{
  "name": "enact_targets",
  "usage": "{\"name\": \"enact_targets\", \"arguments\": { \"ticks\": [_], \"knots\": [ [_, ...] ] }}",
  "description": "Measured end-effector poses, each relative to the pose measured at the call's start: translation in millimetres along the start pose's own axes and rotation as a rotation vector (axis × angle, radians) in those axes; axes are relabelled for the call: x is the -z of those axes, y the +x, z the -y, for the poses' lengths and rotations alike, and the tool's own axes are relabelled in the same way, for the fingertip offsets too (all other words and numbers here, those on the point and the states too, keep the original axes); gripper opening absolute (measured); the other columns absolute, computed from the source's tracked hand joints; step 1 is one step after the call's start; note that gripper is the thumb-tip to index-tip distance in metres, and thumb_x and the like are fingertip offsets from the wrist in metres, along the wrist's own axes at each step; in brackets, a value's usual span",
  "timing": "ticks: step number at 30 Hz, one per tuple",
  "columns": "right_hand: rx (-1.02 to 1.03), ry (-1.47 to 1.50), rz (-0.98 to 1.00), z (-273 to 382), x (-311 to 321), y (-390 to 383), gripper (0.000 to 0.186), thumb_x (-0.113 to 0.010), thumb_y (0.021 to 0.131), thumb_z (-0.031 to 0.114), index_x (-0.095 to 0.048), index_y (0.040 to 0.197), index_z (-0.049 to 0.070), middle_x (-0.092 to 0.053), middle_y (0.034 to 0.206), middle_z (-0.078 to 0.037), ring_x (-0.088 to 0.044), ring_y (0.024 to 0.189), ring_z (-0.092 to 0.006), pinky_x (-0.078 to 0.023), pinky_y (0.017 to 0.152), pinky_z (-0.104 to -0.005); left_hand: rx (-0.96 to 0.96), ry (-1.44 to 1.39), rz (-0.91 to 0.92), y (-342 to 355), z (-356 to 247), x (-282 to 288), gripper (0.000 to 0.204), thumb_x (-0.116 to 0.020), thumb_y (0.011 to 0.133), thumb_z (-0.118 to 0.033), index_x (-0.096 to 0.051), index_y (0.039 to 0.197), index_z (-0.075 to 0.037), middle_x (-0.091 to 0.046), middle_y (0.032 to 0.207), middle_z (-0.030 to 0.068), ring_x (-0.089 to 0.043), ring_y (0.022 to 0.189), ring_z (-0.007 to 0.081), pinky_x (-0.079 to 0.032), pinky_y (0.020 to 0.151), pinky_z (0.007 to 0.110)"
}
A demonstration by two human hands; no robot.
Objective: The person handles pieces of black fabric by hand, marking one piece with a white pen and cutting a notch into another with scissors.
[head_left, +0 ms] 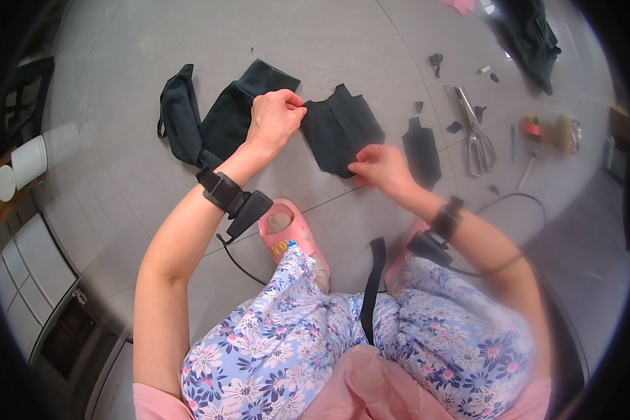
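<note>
A dark green cut fabric panel [341, 131] lies in front of me, held at two edges. My left hand [276, 122] pinches its upper left corner; my right hand [381, 168] grips its lower right edge. Left of it, a larger folded dark cloth [234, 115] lies beside a loose, crumpled strip of the same fabric [176, 119]. A smaller cut piece [421, 150] lies just right of the panel.
Metal scissors [479, 150], small scraps [453, 127] and a wooden-looking holder [567, 134] lie rightward. More dark fabric [532, 49] is at top right. White cylinders [28, 161] stand at left. My pink clogs [302, 234] and cables [241, 268] are below.
</note>
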State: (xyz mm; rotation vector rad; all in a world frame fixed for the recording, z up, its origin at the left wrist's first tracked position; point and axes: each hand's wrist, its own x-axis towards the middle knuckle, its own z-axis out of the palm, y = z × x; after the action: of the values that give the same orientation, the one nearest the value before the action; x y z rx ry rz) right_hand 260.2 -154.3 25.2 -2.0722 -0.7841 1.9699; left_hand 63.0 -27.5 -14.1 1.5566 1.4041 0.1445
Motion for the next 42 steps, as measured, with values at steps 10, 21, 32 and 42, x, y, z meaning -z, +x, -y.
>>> {"name": "enact_targets", "arguments": {
  "ticks": [10,21,32,42],
  "knots": [
    [0.021,-0.108,-0.017,-1.2,5.6,-3.8,0.021,-0.071,0.084,0.016,-0.060,0.080,-0.001,-0.066,0.072,-0.008,-0.064,0.060,-0.0115,-0.048,0.053,-0.0243,-0.031,-0.011,-0.035,0.2,-5.7,-2.3,0.013,-0.066,0.083,-0.009,-0.064,0.087,0.004,-0.066,0.068,0.0072,-0.062,0.058,0.0099,-0.048,0.050,0.024],
    [0.365,-0.353,-0.575,-38.5,63.4,-32.5,0.022,-0.074,0.080,0.015,-0.057,0.081,0.000,-0.062,0.065,-0.011,-0.057,0.055,-0.0194,-0.047,0.054,-0.0322,-0.518,-0.012,0.181,-59.1,-2.0,-21.6,0.011,-0.068,0.077,0.000,-0.063,0.086,-0.002,-0.056,0.089,0.0079,-0.058,0.076,0.0253,-0.049,0.066,0.034],
    [0.454,-0.869,-0.548,-57.7,51.2,-25.9,0.028,-0.067,0.081,0.023,-0.050,0.083,0.002,-0.055,0.089,-0.017,-0.059,0.076,-0.0375,-0.050,0.066,-0.0455,-0.574,0.298,0.116,-53.5,21.0,-32.3,0.009,-0.059,0.069,0.007,-0.063,0.072,-0.001,-0.060,0.077,0.0123,-0.059,0.076,0.0288,-0.048,0.063,0.036],
    [0.301,0.660,0.160,-6.1,64.6,-41.1,0.024,-0.052,0.089,0.010,-0.057,0.110,0.000,-0.065,0.100,-0.007,-0.065,0.088,-0.0188,-0.052,0.083,-0.0377,-0.002,-0.546,0.305,-65.1,3.0,-34.5,0.027,-0.064,0.083,-0.011,-0.065,0.108,0.000,-0.066,0.100,0.0103,-0.063,0.095,0.0174,-0.052,0.081,0.030]
  ]
}}
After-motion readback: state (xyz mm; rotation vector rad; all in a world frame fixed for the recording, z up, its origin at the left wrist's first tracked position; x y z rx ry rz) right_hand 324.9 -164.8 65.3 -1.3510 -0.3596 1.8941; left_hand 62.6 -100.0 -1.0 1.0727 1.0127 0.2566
